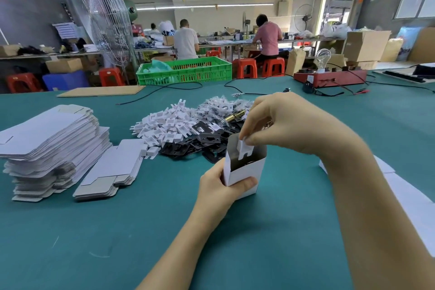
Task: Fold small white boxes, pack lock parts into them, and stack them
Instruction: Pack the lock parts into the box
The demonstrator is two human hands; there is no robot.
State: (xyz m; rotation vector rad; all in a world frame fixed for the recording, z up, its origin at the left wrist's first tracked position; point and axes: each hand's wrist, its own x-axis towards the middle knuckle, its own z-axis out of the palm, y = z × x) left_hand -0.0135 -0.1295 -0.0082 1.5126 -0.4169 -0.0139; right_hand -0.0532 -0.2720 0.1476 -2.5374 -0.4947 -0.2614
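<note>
My left hand (217, 186) grips a small white box (247, 172) that stands upright with its top open on the green table. My right hand (277, 122) pinches a white plastic lock part (244, 150) and holds it in the box's mouth, partly inside. Dark parts show inside the box. Behind the box lies a heap of white plastic parts (164, 125), black metal plates (204, 139), small bagged pieces (221, 105) and a brass cylinder (233, 116).
A tall stack of flat unfolded boxes (49, 146) sits at the left, with a lower stack (113, 169) beside it. White boxes (414, 205) lie at the right behind my forearm. Cables, a green crate (186, 70) and a red tester (329, 76) lie farther back.
</note>
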